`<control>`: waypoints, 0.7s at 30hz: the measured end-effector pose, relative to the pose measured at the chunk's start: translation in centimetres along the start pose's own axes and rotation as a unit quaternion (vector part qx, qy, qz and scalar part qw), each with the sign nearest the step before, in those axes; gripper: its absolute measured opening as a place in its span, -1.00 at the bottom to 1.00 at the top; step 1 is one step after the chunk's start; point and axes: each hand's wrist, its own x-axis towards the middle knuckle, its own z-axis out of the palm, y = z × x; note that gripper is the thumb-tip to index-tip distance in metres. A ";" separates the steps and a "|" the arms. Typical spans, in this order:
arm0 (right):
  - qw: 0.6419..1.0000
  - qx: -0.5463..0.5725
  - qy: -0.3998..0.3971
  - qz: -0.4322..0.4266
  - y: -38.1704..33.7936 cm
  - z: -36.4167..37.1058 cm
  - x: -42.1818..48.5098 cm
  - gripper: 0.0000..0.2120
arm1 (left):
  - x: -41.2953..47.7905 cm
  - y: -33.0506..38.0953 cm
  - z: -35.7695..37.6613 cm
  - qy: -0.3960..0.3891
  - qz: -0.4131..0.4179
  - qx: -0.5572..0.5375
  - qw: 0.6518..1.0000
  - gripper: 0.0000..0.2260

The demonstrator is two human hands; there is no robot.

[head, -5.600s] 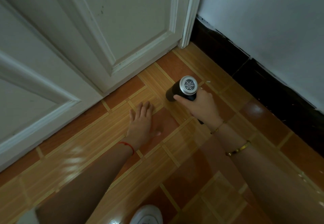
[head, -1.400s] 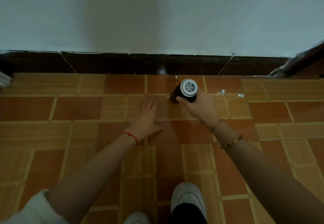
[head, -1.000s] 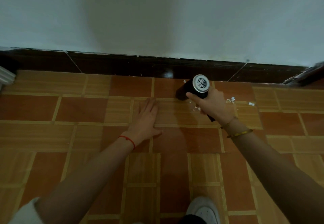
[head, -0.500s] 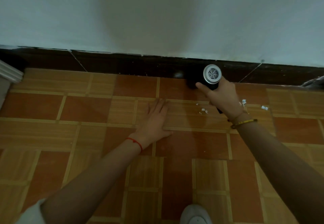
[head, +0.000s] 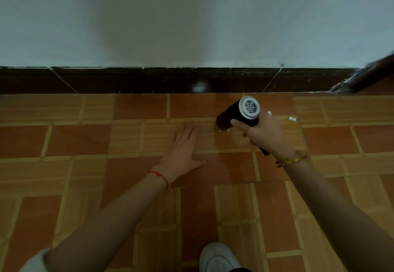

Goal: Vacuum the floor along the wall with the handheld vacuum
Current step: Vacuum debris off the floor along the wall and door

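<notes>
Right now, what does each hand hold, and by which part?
Right hand grips the handheld vacuum by its handle; left hand lies flat, holding nothing.

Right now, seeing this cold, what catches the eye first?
The black handheld vacuum with its silver grille end, gripped by the right hand, nose angled down to the tile floor just short of the dark baseboard. The left hand lies flat on the tiles beside it, fingers straight, and small white scraps dot the floor by the vacuum's nose and to its right.
</notes>
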 end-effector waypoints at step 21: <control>1.000 -0.019 0.014 0.009 2.2 -1.6 -3.2 -0.42 | -0.2 2.4 0.7 -0.024 0.014 0.037 0.999 -0.07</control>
